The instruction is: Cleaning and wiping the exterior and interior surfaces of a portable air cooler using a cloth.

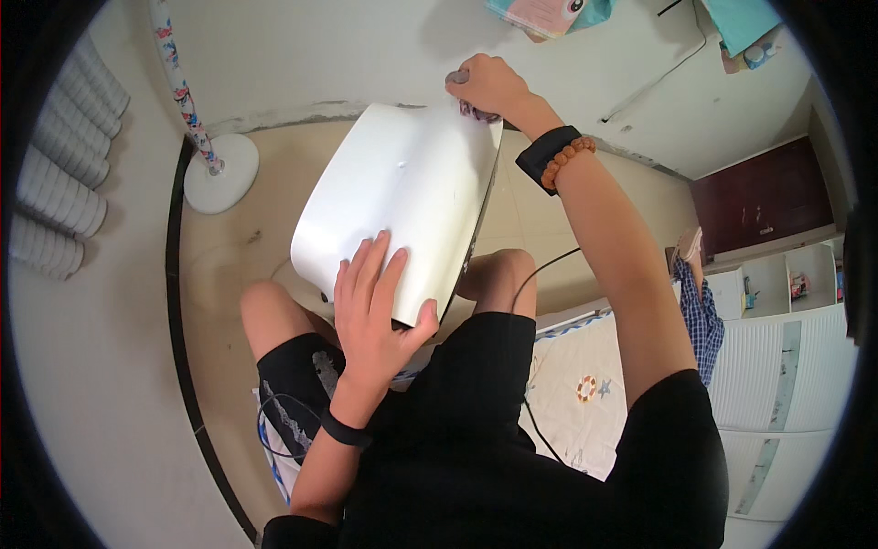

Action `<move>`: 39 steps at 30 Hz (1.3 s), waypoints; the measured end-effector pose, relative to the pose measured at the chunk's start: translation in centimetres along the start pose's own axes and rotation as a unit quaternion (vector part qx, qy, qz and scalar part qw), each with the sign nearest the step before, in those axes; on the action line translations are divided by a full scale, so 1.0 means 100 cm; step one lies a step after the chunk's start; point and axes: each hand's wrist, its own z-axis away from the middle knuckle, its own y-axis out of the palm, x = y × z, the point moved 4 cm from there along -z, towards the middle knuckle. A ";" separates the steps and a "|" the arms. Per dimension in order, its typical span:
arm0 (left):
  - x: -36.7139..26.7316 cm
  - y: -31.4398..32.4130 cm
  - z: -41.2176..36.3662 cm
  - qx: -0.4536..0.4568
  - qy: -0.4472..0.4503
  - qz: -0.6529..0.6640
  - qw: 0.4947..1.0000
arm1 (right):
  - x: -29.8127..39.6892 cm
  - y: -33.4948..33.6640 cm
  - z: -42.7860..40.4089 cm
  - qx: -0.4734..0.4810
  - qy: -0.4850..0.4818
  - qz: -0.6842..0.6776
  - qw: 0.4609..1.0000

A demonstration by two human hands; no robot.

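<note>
A glossy white appliance housing (398,171) with a curved top and a dark side edge stands tilted between my bare knees. My left hand (374,309) lies on its near end, fingers slightly apart on the white surface and thumb at the corner. At the far right corner my right hand (495,86) is closed around a crumpled greyish-purple cloth (479,112), which touches the housing's far edge. The underside of the housing is hidden. I wear black bands on both wrists, plus a brown bead bracelet on the right.
A flower-patterned pole (180,89) on a round white base (223,175) stands at the left wall. A black cable (542,266) runs past my right knee. Beside me is a bed with a printed sheet (576,384); beyond it shows another person's checked trouser leg (699,322).
</note>
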 end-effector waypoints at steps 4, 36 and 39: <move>0.002 -0.001 -0.001 -0.001 -0.002 0.000 1.000 | 0.019 -0.001 0.016 0.092 -0.064 -0.038 0.993; 0.005 0.005 0.005 -0.033 0.027 0.000 0.999 | 0.000 0.010 0.031 0.030 0.018 -0.115 0.993; -0.001 0.012 0.005 -0.039 0.023 -0.001 0.999 | -0.007 0.016 0.030 -0.127 -0.003 -0.047 0.991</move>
